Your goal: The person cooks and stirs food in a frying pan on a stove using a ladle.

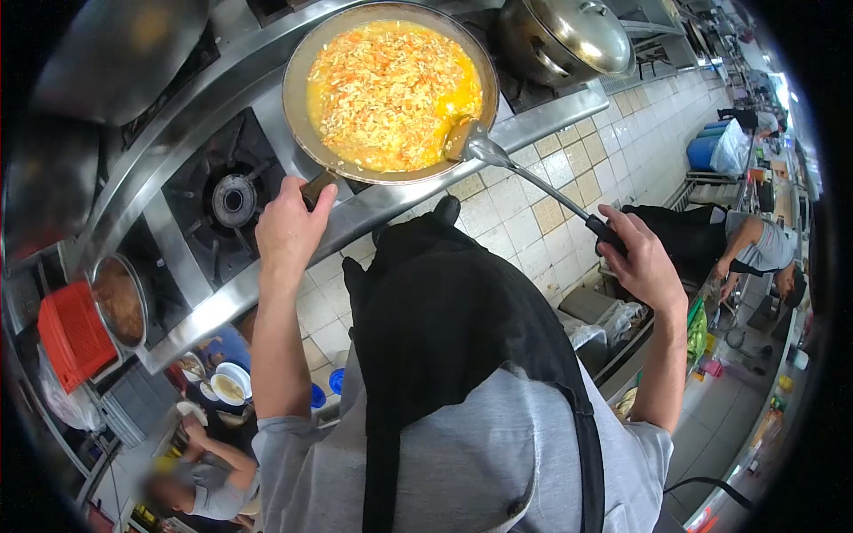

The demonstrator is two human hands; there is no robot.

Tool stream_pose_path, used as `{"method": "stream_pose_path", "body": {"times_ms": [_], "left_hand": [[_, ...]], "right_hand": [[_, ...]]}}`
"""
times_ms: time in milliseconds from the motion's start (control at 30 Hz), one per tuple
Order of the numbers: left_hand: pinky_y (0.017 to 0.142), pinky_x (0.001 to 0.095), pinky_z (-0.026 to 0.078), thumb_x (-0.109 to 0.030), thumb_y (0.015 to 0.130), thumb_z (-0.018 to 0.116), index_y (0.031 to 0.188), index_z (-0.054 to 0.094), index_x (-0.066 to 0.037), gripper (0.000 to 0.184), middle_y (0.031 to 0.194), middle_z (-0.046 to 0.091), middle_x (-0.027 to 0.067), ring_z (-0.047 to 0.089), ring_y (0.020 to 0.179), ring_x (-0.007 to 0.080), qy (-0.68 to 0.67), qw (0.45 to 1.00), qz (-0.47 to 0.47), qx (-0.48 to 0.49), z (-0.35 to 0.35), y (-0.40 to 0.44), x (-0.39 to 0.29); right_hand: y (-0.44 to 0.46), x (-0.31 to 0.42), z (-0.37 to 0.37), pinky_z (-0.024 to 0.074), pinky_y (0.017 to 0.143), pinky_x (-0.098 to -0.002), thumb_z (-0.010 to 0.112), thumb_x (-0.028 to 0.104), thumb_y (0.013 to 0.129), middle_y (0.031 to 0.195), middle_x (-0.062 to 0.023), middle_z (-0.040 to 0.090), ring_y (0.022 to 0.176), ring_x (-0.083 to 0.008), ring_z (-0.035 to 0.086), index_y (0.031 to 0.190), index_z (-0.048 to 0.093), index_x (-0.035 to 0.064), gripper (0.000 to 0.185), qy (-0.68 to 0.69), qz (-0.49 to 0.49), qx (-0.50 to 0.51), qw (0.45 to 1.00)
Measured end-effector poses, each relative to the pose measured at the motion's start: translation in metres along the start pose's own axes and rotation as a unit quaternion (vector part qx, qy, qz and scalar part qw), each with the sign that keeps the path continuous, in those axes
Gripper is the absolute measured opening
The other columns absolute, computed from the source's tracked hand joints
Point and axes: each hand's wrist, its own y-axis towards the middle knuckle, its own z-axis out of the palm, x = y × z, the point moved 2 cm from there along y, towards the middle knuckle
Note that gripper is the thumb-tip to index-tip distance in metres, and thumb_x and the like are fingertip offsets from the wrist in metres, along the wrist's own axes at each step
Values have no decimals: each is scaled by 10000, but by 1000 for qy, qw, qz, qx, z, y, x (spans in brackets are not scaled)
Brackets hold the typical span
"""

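A wide round pan full of rice mixed with orange bits in yellow liquid stands over the stove at the top. My left hand is wrapped round the pan's dark handle at its lower left. My right hand grips the black handle of a metal ladle. The ladle's head rests in the food at the pan's lower right edge.
An unlit burner lies left of the pan. A lidded pot stands to its right. A bowl of brown food and a red basket are at the far left. People work at the lower left and right.
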Motion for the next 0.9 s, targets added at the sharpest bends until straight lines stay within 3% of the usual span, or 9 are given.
{"method": "stream_pose_path", "body": {"times_ms": [267, 333, 467, 567, 667, 800, 900], "left_hand": [[715, 521, 567, -421, 961, 717, 1042, 671, -27, 405, 765, 738, 176, 740, 776, 400, -19, 998, 50, 37, -1, 8, 4], [709, 522, 565, -409, 960, 718, 1042, 669, -28, 393, 745, 732, 164, 739, 764, 393, -14, 997, 52, 50, -2, 10, 4], [713, 526, 569, -405, 959, 719, 1048, 665, -35, 385, 754, 737, 164, 742, 772, 396, -1, 996, 58, 62, 0, 11, 5], [725, 529, 574, -415, 962, 716, 1048, 658, -40, 389, 783, 748, 179, 746, 798, 408, -4, 998, 57, 27, 5, 8, 8], [740, 533, 578, -425, 968, 708, 1048, 649, -41, 397, 820, 757, 197, 749, 822, 422, -4, 999, 39, 10, 4, 7, 8], [699, 513, 562, -440, 964, 720, 1093, 652, -34, 431, 767, 722, 176, 734, 764, 398, -6, 999, 33, 9, 2, 10, 13], [721, 517, 565, -452, 966, 712, 1106, 648, -23, 455, 813, 740, 195, 744, 810, 404, 15, 999, 43, 13, 3, 13, 15]], "right_hand": [[72, 9, 79, 545, 833, -521, 628, 67, 995, 1014, -275, 695, 954, -475, 688, 1415, 567, -2, 430, 70, -45, -31, 996], [94, 6, 111, 546, 857, -526, 625, 93, 1001, 1038, -291, 703, 971, -485, 686, 1415, 563, -18, 433, 100, -86, -81, 988], [128, 32, 147, 549, 871, -549, 601, 136, 1019, 1061, -330, 705, 1008, -491, 697, 1410, 560, -16, 421, 171, -40, -60, 983], [127, 55, 136, 552, 857, -551, 592, 136, 1022, 1036, -331, 704, 993, -489, 705, 1419, 556, 8, 419, 168, -14, -21, 986], [104, 35, 109, 560, 843, -539, 593, 139, 1025, 1013, -318, 706, 976, -486, 710, 1416, 560, 21, 410, 140, -22, 30, 989], [79, 5, 84, 568, 818, -525, 599, 151, 1030, 969, -299, 712, 940, -490, 713, 1423, 561, 31, 413, 127, -30, 31, 991], [98, 11, 85, 566, 807, -541, 598, 152, 1026, 931, -306, 708, 921, -493, 711, 1386, 569, 18, 386, 101, -49, 16, 994]]}}
